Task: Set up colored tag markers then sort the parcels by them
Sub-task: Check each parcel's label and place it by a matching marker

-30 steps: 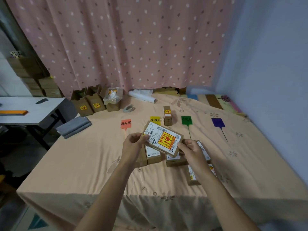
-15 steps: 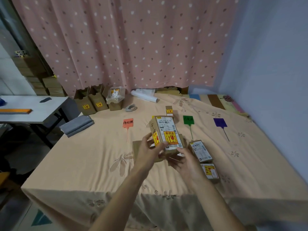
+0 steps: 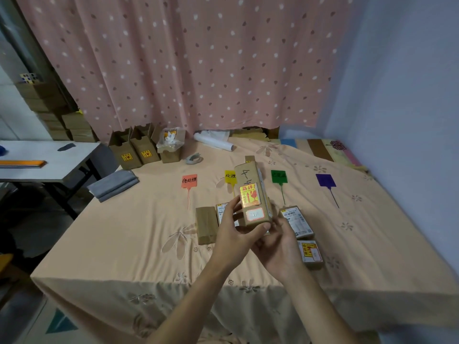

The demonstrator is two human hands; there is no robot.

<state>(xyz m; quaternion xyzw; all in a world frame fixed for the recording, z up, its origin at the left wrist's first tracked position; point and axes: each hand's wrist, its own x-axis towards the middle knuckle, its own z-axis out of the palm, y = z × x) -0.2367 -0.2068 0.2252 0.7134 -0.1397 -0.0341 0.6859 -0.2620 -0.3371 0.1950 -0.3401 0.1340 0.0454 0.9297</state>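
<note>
A brown cardboard parcel (image 3: 251,192) with a red-and-yellow fragile sticker and "4-4" handwritten on it is held upright above the table. My left hand (image 3: 236,234) grips its left side and my right hand (image 3: 278,247) supports its bottom right. Four tag markers lie in a row behind it: orange (image 3: 189,181), yellow (image 3: 230,176), green (image 3: 278,176) and purple (image 3: 325,180). Other parcels rest on the cloth: a plain brown one (image 3: 206,224), a labelled one (image 3: 296,220) and a small one (image 3: 310,253). One more is partly hidden behind my left hand.
A peach flowered cloth (image 3: 124,244) covers the table. Open cardboard boxes (image 3: 134,151), a white roll (image 3: 213,144) and a tape dispenser (image 3: 193,158) sit at the back. Folded grey cloth (image 3: 113,185) lies at the left. A white side table (image 3: 49,160) stands farther left.
I have turned the parcel in both hands from lying label-up to standing on end, now showing its narrow side with the fragile sticker and handwriting.
</note>
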